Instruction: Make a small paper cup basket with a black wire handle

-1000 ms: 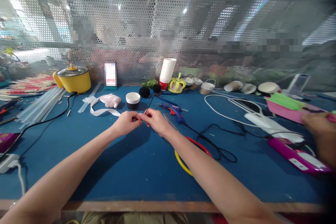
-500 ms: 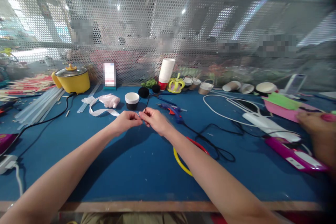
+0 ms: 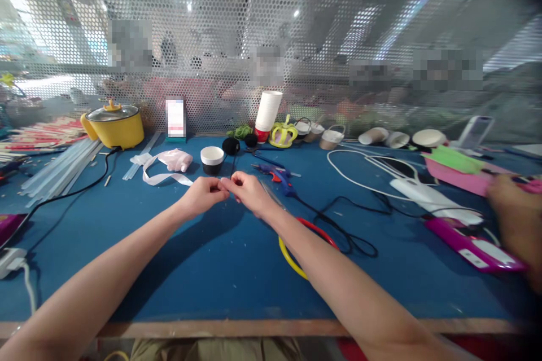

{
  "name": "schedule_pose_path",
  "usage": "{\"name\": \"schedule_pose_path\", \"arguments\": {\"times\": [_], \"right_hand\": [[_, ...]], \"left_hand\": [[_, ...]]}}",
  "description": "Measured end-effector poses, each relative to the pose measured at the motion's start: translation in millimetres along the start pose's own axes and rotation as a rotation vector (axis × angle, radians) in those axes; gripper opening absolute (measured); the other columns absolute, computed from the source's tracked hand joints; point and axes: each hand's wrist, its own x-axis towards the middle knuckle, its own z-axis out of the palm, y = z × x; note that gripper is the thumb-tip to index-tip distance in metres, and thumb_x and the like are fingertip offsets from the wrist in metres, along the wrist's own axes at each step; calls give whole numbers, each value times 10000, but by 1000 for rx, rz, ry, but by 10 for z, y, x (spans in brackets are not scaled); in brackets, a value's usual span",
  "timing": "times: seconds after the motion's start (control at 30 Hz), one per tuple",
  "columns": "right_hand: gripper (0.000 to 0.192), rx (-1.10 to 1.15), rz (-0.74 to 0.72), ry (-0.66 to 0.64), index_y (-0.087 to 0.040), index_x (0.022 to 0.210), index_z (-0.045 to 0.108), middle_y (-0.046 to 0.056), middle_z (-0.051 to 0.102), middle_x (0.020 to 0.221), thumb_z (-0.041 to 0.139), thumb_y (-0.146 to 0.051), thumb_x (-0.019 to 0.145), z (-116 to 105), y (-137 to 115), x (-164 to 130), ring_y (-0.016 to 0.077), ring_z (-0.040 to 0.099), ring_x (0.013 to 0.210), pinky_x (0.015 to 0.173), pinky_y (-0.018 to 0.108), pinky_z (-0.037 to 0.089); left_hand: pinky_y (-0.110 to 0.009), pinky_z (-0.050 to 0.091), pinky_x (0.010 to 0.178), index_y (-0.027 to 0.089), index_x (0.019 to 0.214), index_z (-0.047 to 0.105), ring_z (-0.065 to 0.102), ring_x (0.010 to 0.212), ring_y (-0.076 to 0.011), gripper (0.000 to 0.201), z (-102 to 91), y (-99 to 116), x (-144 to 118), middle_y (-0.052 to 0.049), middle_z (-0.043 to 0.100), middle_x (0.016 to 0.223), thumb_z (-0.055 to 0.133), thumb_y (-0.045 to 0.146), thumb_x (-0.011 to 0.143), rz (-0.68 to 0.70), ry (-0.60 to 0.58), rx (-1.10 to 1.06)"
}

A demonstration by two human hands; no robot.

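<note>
My left hand point(image 3: 203, 194) and my right hand point(image 3: 250, 192) meet fingertip to fingertip above the blue table point(image 3: 203, 271). Both pinch a thin black stick point(image 3: 233, 164) that runs up and away toward a black pom-pom point(image 3: 231, 146). A clear thin strip point(image 3: 271, 194) shows at my right hand; I cannot tell whether it is held. A black-and-white paper cup point(image 3: 212, 159) stands just beyond my hands. A blue glue gun point(image 3: 276, 173) lies to the right of them.
A red-and-yellow ring point(image 3: 296, 248) lies under my right forearm. A yellow pot point(image 3: 113, 126), glue sticks point(image 3: 59, 168), white ribbon point(image 3: 163, 177), stacked cups point(image 3: 268, 113) and black cables point(image 3: 347, 231) surround the area. Another person's hand point(image 3: 514, 217) works at the right edge.
My hands stay together on the stick, shifting slightly up and left in the picture. The stick now points more upright. The other person's hand at the right has shifted a little.
</note>
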Motion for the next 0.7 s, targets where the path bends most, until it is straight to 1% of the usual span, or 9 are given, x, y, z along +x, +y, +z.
{"name": "schedule_pose_path", "arguments": {"times": [0.1, 0.17, 0.27, 0.43, 0.6, 0.7], "right_hand": [[337, 201, -4, -142, -176, 697, 444, -49, 464, 564, 519, -503, 731, -18, -11, 6, 75, 416, 469, 449, 212, 332], [334, 229, -20, -161, -173, 678, 444, -41, 482, 581, 534, -491, 726, -29, -4, 16, 70, 425, 473, 458, 210, 342], [337, 158, -16, -124, -174, 651, 440, -48, 466, 529, 547, -486, 721, -45, 15, 25, 69, 409, 450, 454, 209, 329], [349, -31, -14, -49, -177, 651, 452, -57, 438, 475, 510, -510, 737, -63, -12, 4, 76, 377, 425, 443, 215, 295], [374, -136, -37, 14, -177, 624, 458, -44, 441, 478, 510, -534, 721, -59, -43, -7, 91, 383, 465, 467, 224, 288], [384, -166, -59, 26, -175, 614, 461, -36, 451, 503, 510, -541, 715, -50, -32, 3, 97, 391, 496, 483, 228, 292]], "left_hand": [[-219, 218, 465, 129, 596, 536, 324, 481, -63, 194, -17, 17, -5, 38, 436, 527, 574, 317, 629, -59, -58, -143], [-220, 214, 464, 125, 609, 547, 321, 481, -60, 200, -35, 19, -6, 34, 441, 532, 587, 320, 629, -78, -90, -200], [-219, 221, 467, 122, 633, 567, 332, 484, -61, 206, -71, 14, -1, 34, 444, 534, 611, 322, 617, -88, -114, -206], [-219, 236, 470, 119, 720, 609, 354, 490, -66, 219, -112, -4, 15, 31, 476, 557, 620, 304, 604, -100, -130, -163], [-218, 216, 468, 110, 699, 610, 347, 498, -68, 214, -113, 4, 10, 27, 482, 551, 603, 301, 603, -70, -115, -104], [-217, 227, 481, 107, 678, 599, 344, 503, -65, 199, -104, 29, 2, 35, 475, 546, 588, 291, 605, -59, -112, -83]]}}
